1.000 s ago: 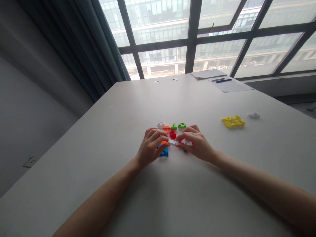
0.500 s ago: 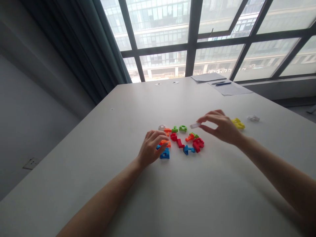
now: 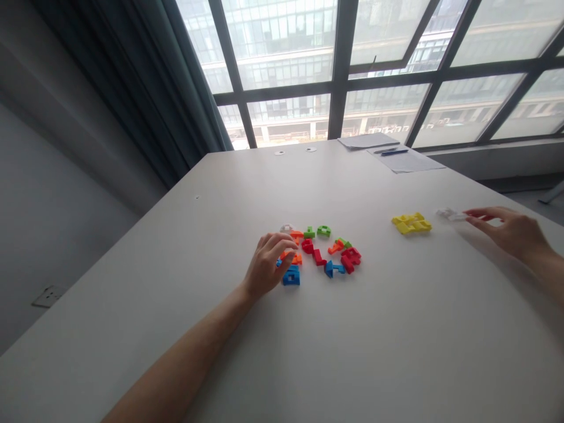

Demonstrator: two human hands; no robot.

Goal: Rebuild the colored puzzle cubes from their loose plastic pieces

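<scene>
Forearm (image 3: 554, 276) behind the right hand (image 3: 513, 232) is cut off at three o'clock. That hand's fingertips meet white pieces (image 3: 448, 214); whether they pinch one, I cannot tell. Yellow pieces (image 3: 412, 224) lie just beside these, at nine o'clock. The left hand (image 3: 265, 265), thumb and fingers spread, partly hides a blue piece (image 3: 291, 278) and orange piece (image 3: 297, 259); red pieces (image 3: 319, 258) lie near, at its three o'clock.

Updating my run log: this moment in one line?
right hand: at white pieces | left hand: by blue block | yellow blocks: on table
</scene>
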